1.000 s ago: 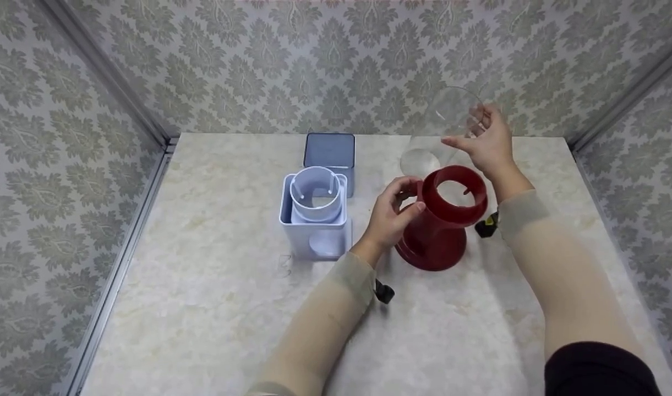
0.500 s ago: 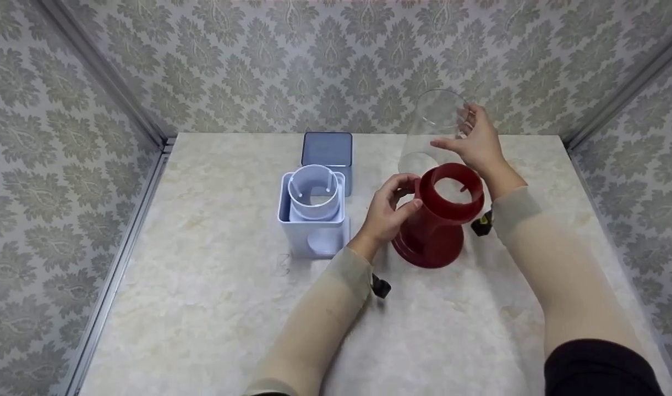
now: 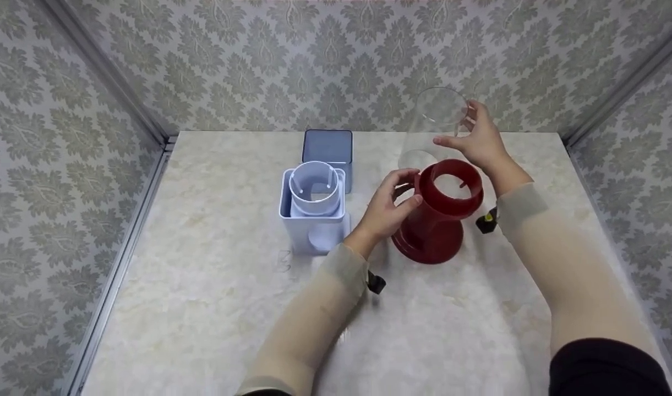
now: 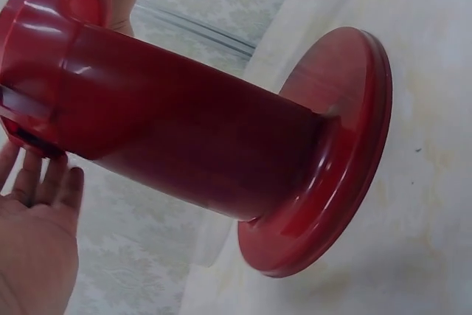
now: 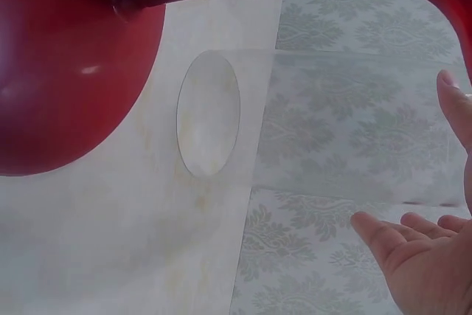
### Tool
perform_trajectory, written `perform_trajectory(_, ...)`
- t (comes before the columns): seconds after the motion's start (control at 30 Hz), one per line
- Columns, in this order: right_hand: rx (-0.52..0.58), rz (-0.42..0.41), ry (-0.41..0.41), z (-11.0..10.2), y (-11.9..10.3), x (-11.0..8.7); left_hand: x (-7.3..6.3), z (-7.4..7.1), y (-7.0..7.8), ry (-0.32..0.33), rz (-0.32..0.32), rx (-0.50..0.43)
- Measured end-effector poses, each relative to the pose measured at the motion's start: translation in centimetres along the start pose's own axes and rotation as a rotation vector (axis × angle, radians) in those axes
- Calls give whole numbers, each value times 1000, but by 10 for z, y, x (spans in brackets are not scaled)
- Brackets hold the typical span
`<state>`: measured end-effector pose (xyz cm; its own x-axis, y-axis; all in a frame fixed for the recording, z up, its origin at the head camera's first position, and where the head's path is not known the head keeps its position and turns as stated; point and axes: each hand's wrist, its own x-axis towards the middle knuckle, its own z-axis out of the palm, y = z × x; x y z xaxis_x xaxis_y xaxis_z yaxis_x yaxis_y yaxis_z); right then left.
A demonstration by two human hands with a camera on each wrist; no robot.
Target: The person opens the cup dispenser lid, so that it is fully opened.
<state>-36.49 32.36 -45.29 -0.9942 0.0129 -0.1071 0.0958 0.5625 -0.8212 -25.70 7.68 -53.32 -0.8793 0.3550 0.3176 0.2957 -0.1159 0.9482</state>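
Observation:
In the head view my left hand (image 3: 384, 212) grips the collar of a red pedestal-like stand (image 3: 435, 236) by its left side. The collar is an open ring, and a round base flares out below the column of the stand (image 4: 184, 123) in the left wrist view. Behind it on the table stands a tall clear container (image 3: 432, 126), upright with a flat round bottom. My right hand (image 3: 481, 140) is loosely around the container's right side, thumb in front and fingers near the rim. Little gap separates the fingertips (image 5: 369, 230) from the clear wall (image 5: 332, 123).
A pale blue square-bodied stand (image 3: 313, 231) with a round collar stands left of the red one. Close behind it is a darker translucent blue-grey box (image 3: 328, 146). Patterned walls (image 3: 231, 66) border the marbled table (image 3: 203, 275) at the back and sides.
The clear container's top has shifted left, so it now stands straighter. My right hand went left with it, then drew slightly right. The left hand keeps its grip on the red stand.

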Motion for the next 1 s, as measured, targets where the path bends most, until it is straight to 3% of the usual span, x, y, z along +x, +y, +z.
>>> perform_trajectory(0.2, -15, 5, -3, -11, 3, -10, 0, -9, 11, -21, -22, 212)
perform_trajectory(0.33, -56, -28, -14, -20, 6, -20, -3, -15, 25, -50, -22, 293)
perform_trajectory(0.6, -230, -106, -21, -35, 12, -42, -21, -40, 74, -122, 87, 399)
perform_trajectory(0.8, -326, -157, 26, -47, 19, -59, -39, -74, 118, -115, 219, 432)
perform_trajectory(0.9, -341, -164, 63, -52, 25, -62, -45, -101, 135, -51, 257, 553)
perform_trajectory(1.0, -405, -179, 114, -56, 33, -64, -47, -134, 143, 54, 248, 745)
